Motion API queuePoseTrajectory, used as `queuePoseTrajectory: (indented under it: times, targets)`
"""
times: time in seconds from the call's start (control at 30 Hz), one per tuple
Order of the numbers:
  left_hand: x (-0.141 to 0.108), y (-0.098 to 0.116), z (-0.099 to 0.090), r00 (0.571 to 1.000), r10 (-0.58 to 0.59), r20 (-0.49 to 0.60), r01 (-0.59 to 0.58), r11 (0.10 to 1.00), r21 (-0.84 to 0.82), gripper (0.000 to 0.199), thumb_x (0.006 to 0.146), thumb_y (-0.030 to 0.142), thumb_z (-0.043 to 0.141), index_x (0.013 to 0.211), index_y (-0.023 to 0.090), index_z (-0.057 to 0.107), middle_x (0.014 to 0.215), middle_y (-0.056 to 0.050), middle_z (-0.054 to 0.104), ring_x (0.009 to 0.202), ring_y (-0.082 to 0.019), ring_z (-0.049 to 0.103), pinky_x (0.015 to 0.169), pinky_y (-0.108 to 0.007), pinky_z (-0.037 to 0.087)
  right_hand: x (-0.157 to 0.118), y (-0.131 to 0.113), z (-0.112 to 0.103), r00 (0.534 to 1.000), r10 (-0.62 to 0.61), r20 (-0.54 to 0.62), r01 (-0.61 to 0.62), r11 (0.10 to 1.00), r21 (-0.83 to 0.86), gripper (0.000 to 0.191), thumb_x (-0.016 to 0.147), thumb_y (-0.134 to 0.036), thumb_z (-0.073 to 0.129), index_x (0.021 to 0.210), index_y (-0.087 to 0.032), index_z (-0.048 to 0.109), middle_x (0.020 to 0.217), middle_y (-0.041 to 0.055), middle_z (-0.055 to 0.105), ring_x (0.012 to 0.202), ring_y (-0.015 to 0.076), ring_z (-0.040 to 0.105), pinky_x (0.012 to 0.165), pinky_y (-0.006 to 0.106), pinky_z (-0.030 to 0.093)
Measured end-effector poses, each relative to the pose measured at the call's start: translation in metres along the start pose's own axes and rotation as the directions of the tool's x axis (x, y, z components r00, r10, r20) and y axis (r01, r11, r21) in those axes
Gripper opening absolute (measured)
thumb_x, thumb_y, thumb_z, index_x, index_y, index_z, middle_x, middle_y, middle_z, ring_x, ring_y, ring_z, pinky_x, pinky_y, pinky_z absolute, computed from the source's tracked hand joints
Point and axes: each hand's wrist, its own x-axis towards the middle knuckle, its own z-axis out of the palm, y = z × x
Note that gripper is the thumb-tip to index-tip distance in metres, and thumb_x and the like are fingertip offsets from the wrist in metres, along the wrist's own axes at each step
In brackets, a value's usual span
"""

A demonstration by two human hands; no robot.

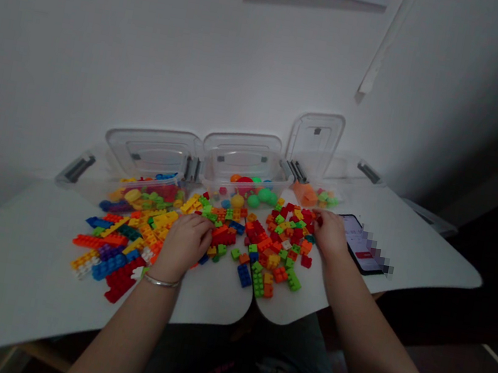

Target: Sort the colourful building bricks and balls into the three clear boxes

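Colourful toy building bricks [272, 260] lie in a loose pile across two white table tops. My left hand [185, 242], with a silver bangle at its wrist, rests in the pile beside a red brick [224, 236]. Its fingers are curled downward, and whatever lies under them is hidden. At the right edge of the smaller bricks is my right hand [331, 233]. The fingers there are bent together against red bricks [305, 216], and I cannot make out what is between them. Longer bricks [109, 265] in blue, red and yellow spread to the left.
Clear plastic bins stand along the wall: a left bin [87, 182] with bricks, a middle bin [245, 176] with coloured balls, and a right bin [351, 175] with small pieces. A phone [361, 243] lies right of my right hand. A gap [250, 314] divides the table tops.
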Motion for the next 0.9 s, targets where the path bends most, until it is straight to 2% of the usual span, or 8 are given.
queuePoseTrajectory:
  times: [0.13,0.27,0.4,0.53,0.63,0.7,0.77,0.9]
  targets:
    - [0.000,0.000,0.001,1.000,-0.001,-0.002,0.001,1.000,0.006,0.023,0.088,0.020,0.048,0.091,0.017,0.071,0.093,-0.008,0.072,0.090,-0.025,0.062,0.086,-0.041,0.049,0.001,0.000,0.001,0.999,0.033,0.037,-0.034,0.999,0.014,0.038,0.078,-0.010,0.051,0.112,-0.014,0.069,0.110,0.0143,0.071,0.100,0.0269,0.063,0.096,0.042,0.046]
    - [0.000,-0.001,0.001,1.000,0.001,-0.002,-0.001,1.000,0.007,0.024,0.088,0.021,0.048,0.091,0.017,0.071,0.094,-0.008,0.072,0.091,-0.026,0.062,0.086,-0.042,0.049,0.001,-0.003,-0.002,0.999,0.052,-0.004,-0.051,0.995,0.081,0.037,0.079,-0.013,0.051,0.111,-0.014,0.069,0.106,0.0142,0.072,0.097,0.0270,0.064,0.094,0.044,0.047]
    - [0.000,-0.001,0.001,1.000,0.002,-0.003,-0.002,1.000,0.003,0.024,0.088,0.021,0.047,0.090,0.018,0.071,0.094,-0.008,0.072,0.092,-0.026,0.062,0.086,-0.042,0.049,-0.002,-0.007,-0.008,0.975,0.103,-0.199,-0.054,0.971,0.235,0.043,0.080,-0.022,0.054,0.122,-0.015,0.061,0.103,0.0126,0.071,0.091,0.0253,0.063,0.090,0.045,0.048]
    - [0.000,-0.001,0.001,1.000,-0.002,0.000,0.002,1.000,0.002,0.024,0.088,0.021,0.047,0.090,0.018,0.071,0.094,-0.009,0.072,0.093,-0.026,0.062,0.087,-0.042,0.049,0.001,-0.009,-0.015,0.897,0.250,-0.365,-0.026,0.854,0.520,0.047,0.079,-0.031,0.059,0.125,-0.020,0.054,0.106,0.0087,0.070,0.087,0.0201,0.064,0.082,0.039,0.052]
    - [0.000,-0.002,0.002,1.000,0.004,-0.006,-0.004,1.000,-0.007,0.025,0.088,0.021,0.046,0.091,0.017,0.071,0.094,-0.009,0.072,0.093,-0.025,0.062,0.088,-0.042,0.049,0.017,-0.010,-0.027,0.797,0.376,-0.473,0.062,0.728,0.683,0.040,0.077,-0.031,0.061,0.116,-0.019,0.057,0.107,0.0091,0.069,0.095,0.0193,0.065,0.087,0.040,0.052]
    - [0.000,-0.002,0.002,1.000,0.008,-0.011,-0.008,1.000,-0.007,0.025,0.088,0.022,0.046,0.091,0.017,0.071,0.094,-0.009,0.072,0.092,-0.025,0.062,0.088,-0.043,0.050,0.033,-0.010,-0.039,0.749,0.413,-0.518,0.123,0.682,0.721,0.035,0.075,-0.028,0.062,0.108,-0.019,0.058,0.107,0.0094,0.068,0.097,0.0193,0.065,0.091,0.041,0.051]
    - [0.000,-0.002,0.002,1.000,0.007,-0.015,-0.007,1.000,-0.004,0.025,0.088,0.022,0.046,0.091,0.018,0.070,0.094,-0.009,0.072,0.092,-0.025,0.062,0.088,-0.043,0.050,0.051,-0.012,-0.053,0.738,0.401,-0.543,0.157,0.680,0.716,0.031,0.074,-0.026,0.062,0.104,-0.019,0.060,0.107,0.0089,0.068,0.096,0.0191,0.065,0.092,0.042,0.052]
    - [-0.001,-0.002,0.001,1.000,0.003,-0.006,-0.003,1.000,-0.003,0.025,0.088,0.021,0.046,0.091,0.018,0.070,0.094,-0.009,0.072,0.092,-0.025,0.062,0.088,-0.042,0.049,0.084,-0.020,-0.074,0.770,0.276,-0.576,0.187,0.765,0.616,0.025,0.078,-0.026,0.060,0.102,-0.018,0.062,0.108,0.0088,0.067,0.099,0.0196,0.064,0.089,0.041,0.053]
